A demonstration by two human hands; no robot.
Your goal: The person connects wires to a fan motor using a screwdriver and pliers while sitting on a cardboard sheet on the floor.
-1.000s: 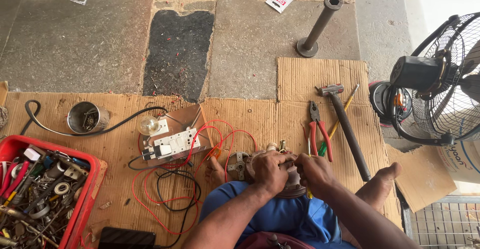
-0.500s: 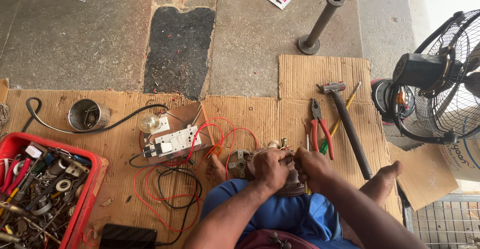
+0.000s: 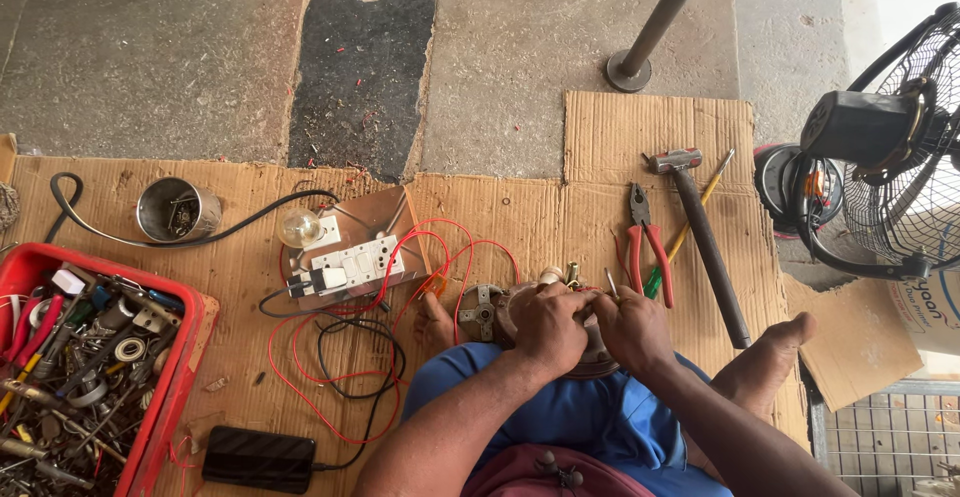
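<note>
I sit on cardboard (image 3: 520,212) with a small metal motor (image 3: 487,309) between my knees. My left hand (image 3: 545,325) is closed over the motor's top. My right hand (image 3: 632,329) grips the motor's right side and pinches a thin metal rod (image 3: 611,283) that sticks up beside my fingers. Both hands hide most of the motor. A brass fitting (image 3: 572,274) shows just above my knuckles. Red wires (image 3: 440,252) loop from the motor area to a wooden board with a white switch block (image 3: 348,265) and a bulb (image 3: 297,227).
Red-handled pliers (image 3: 645,242), a hammer (image 3: 700,232) and a yellow screwdriver (image 3: 690,227) lie right of my hands. A red tray (image 3: 185,357) of loose parts sits far left, a steel cup (image 3: 178,209) behind it, a black phone (image 3: 258,459) near front. A fan (image 3: 890,157) stands right.
My hands have stayed on the motor with only slight shifts of the fingers. The view has tilted a little lower.
</note>
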